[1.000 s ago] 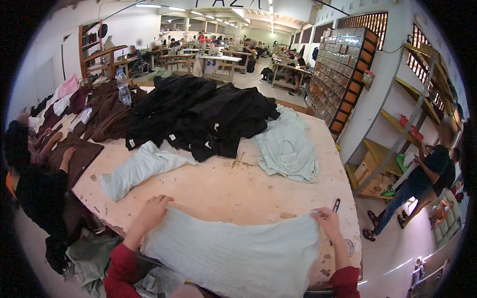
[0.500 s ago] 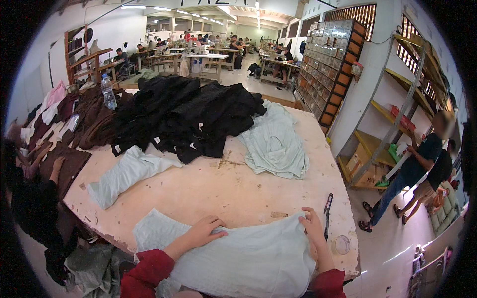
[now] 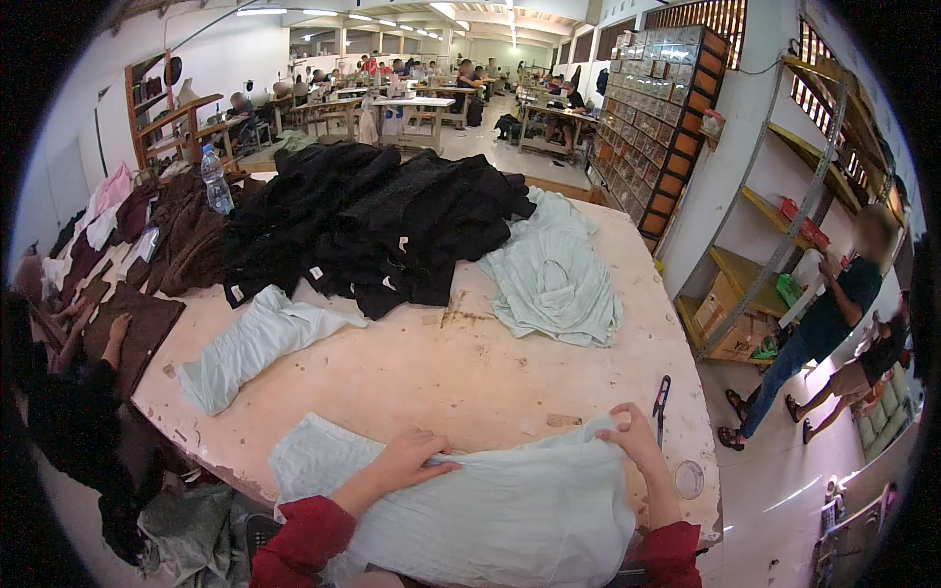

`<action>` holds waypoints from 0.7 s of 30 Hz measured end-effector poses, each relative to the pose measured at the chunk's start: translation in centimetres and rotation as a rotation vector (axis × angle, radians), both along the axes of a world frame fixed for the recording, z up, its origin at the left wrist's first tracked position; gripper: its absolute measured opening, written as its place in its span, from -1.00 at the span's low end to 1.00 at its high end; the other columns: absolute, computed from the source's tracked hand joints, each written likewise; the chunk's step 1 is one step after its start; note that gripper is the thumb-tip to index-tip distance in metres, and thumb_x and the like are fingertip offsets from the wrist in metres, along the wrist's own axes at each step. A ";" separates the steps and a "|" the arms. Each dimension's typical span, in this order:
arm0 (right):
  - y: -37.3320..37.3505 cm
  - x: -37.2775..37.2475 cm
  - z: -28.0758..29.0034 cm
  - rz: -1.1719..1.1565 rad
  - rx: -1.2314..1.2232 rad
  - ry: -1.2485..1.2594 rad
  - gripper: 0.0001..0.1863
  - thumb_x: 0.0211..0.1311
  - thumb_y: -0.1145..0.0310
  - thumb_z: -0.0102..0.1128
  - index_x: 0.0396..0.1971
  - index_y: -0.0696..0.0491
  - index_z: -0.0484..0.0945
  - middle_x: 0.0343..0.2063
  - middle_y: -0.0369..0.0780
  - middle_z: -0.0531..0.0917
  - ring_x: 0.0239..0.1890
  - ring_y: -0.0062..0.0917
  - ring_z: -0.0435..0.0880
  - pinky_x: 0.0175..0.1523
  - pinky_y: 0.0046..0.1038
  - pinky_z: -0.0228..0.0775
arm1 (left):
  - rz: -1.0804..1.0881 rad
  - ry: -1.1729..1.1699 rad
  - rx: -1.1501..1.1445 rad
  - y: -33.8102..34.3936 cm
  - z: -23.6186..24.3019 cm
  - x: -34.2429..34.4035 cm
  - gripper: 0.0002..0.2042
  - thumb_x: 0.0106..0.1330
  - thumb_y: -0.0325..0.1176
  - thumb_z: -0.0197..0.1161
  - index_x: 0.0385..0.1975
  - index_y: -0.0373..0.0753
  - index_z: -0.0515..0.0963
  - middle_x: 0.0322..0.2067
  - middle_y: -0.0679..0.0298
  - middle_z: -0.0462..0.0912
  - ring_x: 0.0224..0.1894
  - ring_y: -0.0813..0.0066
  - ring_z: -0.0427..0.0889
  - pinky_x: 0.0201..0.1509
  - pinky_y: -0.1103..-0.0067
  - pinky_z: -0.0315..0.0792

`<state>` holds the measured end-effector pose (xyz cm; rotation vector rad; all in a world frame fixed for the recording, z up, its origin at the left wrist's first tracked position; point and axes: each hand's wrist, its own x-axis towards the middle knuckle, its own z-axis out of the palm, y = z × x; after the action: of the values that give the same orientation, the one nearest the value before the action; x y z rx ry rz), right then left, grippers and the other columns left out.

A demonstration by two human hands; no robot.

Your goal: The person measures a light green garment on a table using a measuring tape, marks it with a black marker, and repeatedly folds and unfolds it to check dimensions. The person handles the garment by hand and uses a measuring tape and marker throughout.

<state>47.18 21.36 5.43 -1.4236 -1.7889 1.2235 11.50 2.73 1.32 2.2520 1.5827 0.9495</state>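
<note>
Pale cloth (image 3: 490, 514) at bottom center runs out of frame below. The left hand (image 3: 407, 461) bends over its top edge, grip unclear; the right hand (image 3: 637, 439) pinches its upper-right corner.

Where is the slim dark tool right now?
In the head view, the slim dark tool lies near the right edge of the table, just right of the person's right hand, beyond the round clear item.

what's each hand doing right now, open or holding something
Left hand: on the far edge of the pale cloth; whether it grips cannot be told.
Right hand: closed, pinching the same cloth near its corner.
</note>
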 end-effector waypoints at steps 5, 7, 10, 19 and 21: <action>0.8 2.6 -1.7 0.192 0.046 -0.165 -0.81 -0.01 0.44 0.40 -0.34 0.12 0.69 -0.52 -0.31 0.66 -0.50 -0.69 0.51 -0.32 -0.59 0.34 | -0.022 -0.043 0.021 0.3 -0.3 0.2 -0.79 0.31 -0.24 0.19 -0.29 -0.27 0.49 -0.34 0.12 0.55 -0.22 0.12 0.53 -0.12 0.34 0.39; 0.3 2.3 -0.9 0.197 0.094 -0.119 -0.78 -0.02 0.43 0.42 -0.31 0.11 0.70 -0.46 -0.29 0.69 -0.47 -0.67 0.53 -0.29 -0.57 0.37 | -0.017 -0.047 0.040 0.4 -0.4 0.2 -0.83 0.35 -0.27 0.13 -0.28 -0.26 0.48 -0.35 0.11 0.54 -0.24 0.12 0.53 -0.14 0.35 0.39; -1.3 1.7 3.6 0.232 0.045 -0.104 -0.77 -0.03 0.44 0.42 -0.29 0.10 0.71 -0.40 -0.27 0.70 -0.38 -0.66 0.56 -0.23 -0.56 0.39 | -0.024 -0.132 -0.041 -0.2 0.8 -0.1 -0.85 0.35 -0.30 0.12 -0.28 -0.26 0.47 -0.33 0.09 0.53 -0.23 0.12 0.52 -0.13 0.35 0.38; -3.5 5.7 8.9 0.563 0.063 -0.073 -0.82 0.01 0.37 0.42 -0.43 0.14 0.65 -0.44 -0.29 0.66 -0.28 -0.62 0.60 -0.17 -0.54 0.40 | -0.152 -0.216 -0.088 0.3 0.0 -0.5 -0.83 0.24 -0.34 0.23 -0.34 -0.27 0.42 -0.33 0.12 0.50 -0.17 0.10 0.47 -0.08 0.37 0.35; -2.4 6.3 9.6 0.653 -0.036 -0.171 -0.82 0.05 0.36 0.38 -0.41 0.14 0.64 -0.42 -0.29 0.66 -0.22 -0.62 0.60 -0.12 -0.53 0.39 | -0.161 -0.288 -0.150 0.6 -0.2 -0.4 -0.83 0.23 -0.35 0.25 -0.36 -0.27 0.42 -0.34 0.13 0.49 -0.18 0.11 0.45 -0.10 0.38 0.34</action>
<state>53.49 19.00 14.98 -1.0043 -2.4751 1.4751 11.13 3.29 1.09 2.0018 1.2840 1.0197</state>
